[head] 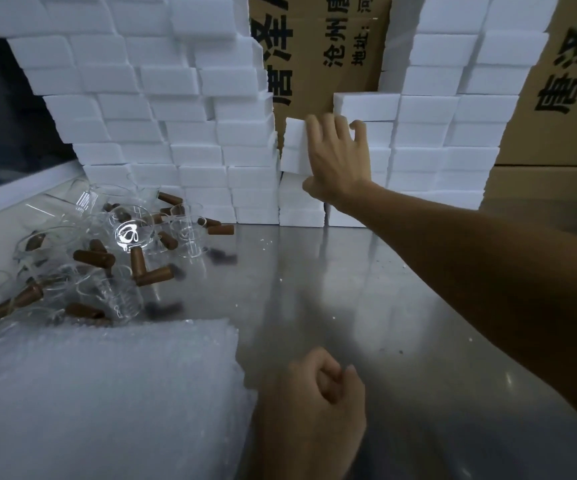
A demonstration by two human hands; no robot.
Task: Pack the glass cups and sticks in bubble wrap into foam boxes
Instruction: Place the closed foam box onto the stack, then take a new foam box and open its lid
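My right hand reaches to the back of the table and grips a white foam box at the top of a short stack, fingers over its top and thumb below. My left hand hovers near the front of the steel table with its fingers curled and nothing in it. A heap of clear glass cups mixed with brown wooden sticks lies at the left. A stack of bubble wrap sheets sits at the front left, beside my left hand.
Walls of white foam boxes rise at the back left and back right. Brown cardboard cartons with black print stand behind them. The steel table reflects light in the middle.
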